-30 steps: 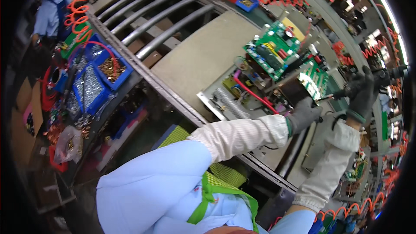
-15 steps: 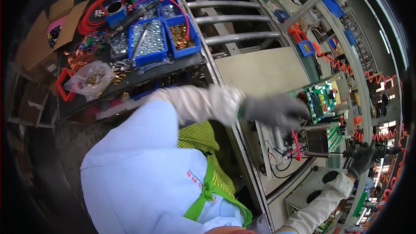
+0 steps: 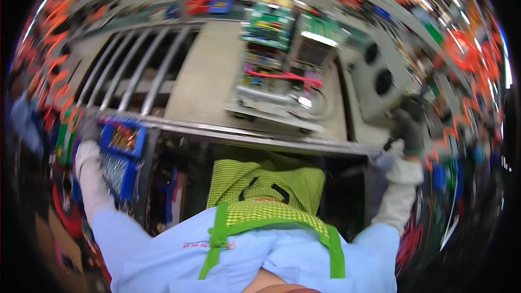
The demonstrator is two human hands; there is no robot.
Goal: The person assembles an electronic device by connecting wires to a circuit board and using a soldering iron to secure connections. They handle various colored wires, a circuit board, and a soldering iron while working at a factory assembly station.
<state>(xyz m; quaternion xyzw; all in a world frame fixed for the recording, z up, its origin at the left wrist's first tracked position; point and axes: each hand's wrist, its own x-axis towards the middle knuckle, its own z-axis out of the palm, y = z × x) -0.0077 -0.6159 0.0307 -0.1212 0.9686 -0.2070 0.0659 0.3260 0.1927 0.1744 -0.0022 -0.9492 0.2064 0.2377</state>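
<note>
My left hand (image 3: 89,128), in a grey glove and smeared by motion, is at the far left by the blue bin of brass-coloured fasteners (image 3: 124,138). Its fingers cannot be made out. A second blue bin with silver screws (image 3: 113,171) lies under my left forearm. On the right, my right hand (image 3: 408,133), in a dark grey glove, is closed around a dark screwdriver-like tool (image 3: 413,104); blur hides its details. Between the hands, on the bench, stands an open electronic unit (image 3: 266,97) with green circuit boards (image 3: 268,24), a finned heat sink (image 3: 315,49) and pink-red tubing (image 3: 285,76).
A grey metal box with two round black openings (image 3: 380,70) stands right of the unit. Metal rollers (image 3: 135,70) lie left of a beige board (image 3: 198,70). Coiled orange hoses (image 3: 57,70) hang on both sides. A metal rail (image 3: 233,133) runs along the bench's near edge.
My view has swung round to face the bench. My left hand has left the electronic unit for the bins at the left. My right hand remains near the grey box.
</note>
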